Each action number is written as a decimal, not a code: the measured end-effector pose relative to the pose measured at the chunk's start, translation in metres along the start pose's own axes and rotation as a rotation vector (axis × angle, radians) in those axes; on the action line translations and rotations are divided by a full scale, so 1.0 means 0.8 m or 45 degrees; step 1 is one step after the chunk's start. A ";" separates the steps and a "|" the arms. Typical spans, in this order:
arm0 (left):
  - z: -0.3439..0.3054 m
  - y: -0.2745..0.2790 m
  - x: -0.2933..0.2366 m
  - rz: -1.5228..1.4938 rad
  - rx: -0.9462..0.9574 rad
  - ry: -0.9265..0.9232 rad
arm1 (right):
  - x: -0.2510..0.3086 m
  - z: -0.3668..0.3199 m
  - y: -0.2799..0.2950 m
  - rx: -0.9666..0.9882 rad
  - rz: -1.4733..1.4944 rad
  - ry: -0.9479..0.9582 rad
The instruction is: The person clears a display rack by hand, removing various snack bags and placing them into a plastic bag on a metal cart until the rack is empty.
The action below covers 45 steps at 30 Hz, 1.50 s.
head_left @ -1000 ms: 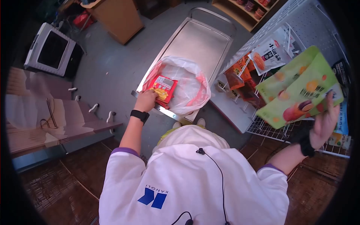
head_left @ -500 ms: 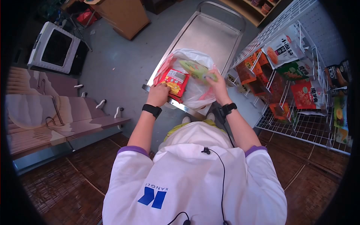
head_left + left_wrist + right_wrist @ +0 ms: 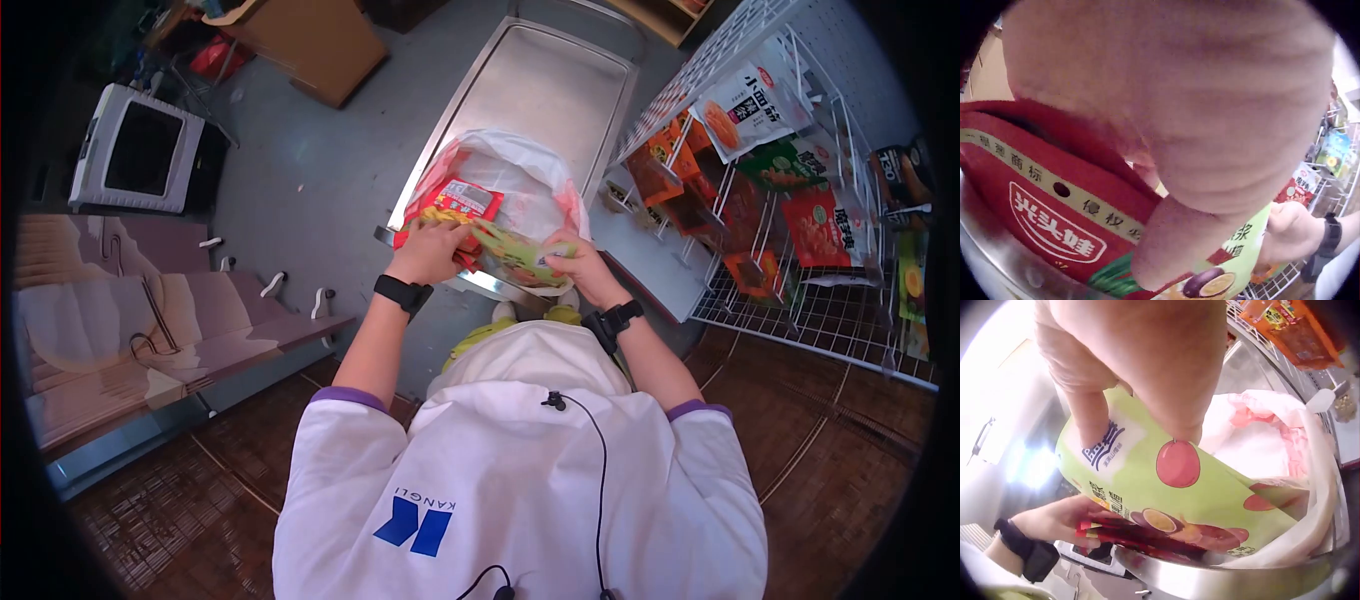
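Note:
My left hand (image 3: 432, 250) grips the top edge of the red snack packets (image 3: 1029, 206), its thumb over the front in the left wrist view. They stand at the near left side of a white and pink plastic bag (image 3: 540, 150). My right hand (image 3: 582, 268) pinches the top of a green snack pouch (image 3: 1129, 453) printed with fruit. This pouch slants into the bag's mouth, beside the red packets, and its lower end is hidden by the bag. The plastic bag sits on the near end of a metal cart (image 3: 545, 85).
At right stands a white wire rack (image 3: 800, 335) with hanging packets, among them a white pouch (image 3: 750, 110) and a red pouch (image 3: 820, 225). A bench (image 3: 110, 340) stands at left, near a white and black box-like unit (image 3: 140, 150). A wooden cabinet (image 3: 310, 45) stands beyond.
My right hand has brought the green pouch from the rack over to the plastic bag, then nearer my left hand. My left hand has stayed on the red packets.

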<state>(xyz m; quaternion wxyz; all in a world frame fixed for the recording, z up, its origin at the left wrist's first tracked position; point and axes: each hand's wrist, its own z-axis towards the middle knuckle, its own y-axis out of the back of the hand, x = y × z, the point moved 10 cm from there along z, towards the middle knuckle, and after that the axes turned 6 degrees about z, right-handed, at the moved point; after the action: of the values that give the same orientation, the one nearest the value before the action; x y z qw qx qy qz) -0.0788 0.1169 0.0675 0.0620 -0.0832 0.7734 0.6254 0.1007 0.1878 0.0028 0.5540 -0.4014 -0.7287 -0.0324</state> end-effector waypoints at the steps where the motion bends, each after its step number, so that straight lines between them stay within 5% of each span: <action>1: 0.002 0.001 -0.003 0.006 0.003 -0.012 | 0.001 0.003 -0.007 0.056 -0.068 0.022; 4: 0.009 0.004 -0.018 -0.013 0.063 -0.101 | -0.005 0.000 -0.028 0.248 -0.320 0.094; 6: 0.009 -0.011 -0.001 -0.376 0.311 0.146 | -0.024 -0.007 -0.020 0.207 -0.222 -0.137; 10: 0.008 0.005 -0.005 -0.467 0.111 0.117 | -0.022 -0.015 -0.024 0.230 -0.252 -0.216; 12: 0.001 -0.002 -0.038 -0.014 0.316 -0.099 | -0.021 -0.012 -0.025 0.256 -0.263 -0.214; 15: 0.001 -0.008 -0.031 0.188 0.342 -0.017 | -0.020 -0.006 -0.028 0.302 -0.202 -0.192; 21: 0.004 -0.040 0.016 0.338 0.288 0.024 | -0.009 -0.011 -0.017 0.405 -0.415 0.011; 23: 0.003 -0.018 0.005 0.360 0.245 -0.047 | -0.011 -0.012 -0.017 0.445 -0.829 0.228; 28: -0.003 0.033 -0.016 0.153 0.103 -0.153 | -0.034 -0.011 -0.011 0.458 -0.834 0.168; 30: -0.009 0.011 -0.010 -0.266 0.485 -0.007 | -0.034 -0.011 -0.012 0.444 -0.816 0.132; 36: 0.045 -0.021 0.011 -0.272 0.518 -0.016 | -0.026 -0.006 -0.012 0.398 -0.843 0.185; 40: 0.054 -0.041 -0.007 -0.633 1.053 0.113 | -0.015 -0.006 -0.006 0.397 -0.679 0.122; 45: 0.117 -0.090 0.039 -0.729 0.995 0.284 | -0.021 -0.010 -0.008 0.402 -0.876 0.248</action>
<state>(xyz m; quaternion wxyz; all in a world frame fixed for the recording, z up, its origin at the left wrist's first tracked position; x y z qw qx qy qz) -0.0951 0.1920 -0.0273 0.1747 -0.3294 0.8979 0.2340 0.1042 0.1707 -0.0055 0.6322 -0.0383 -0.7608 -0.1415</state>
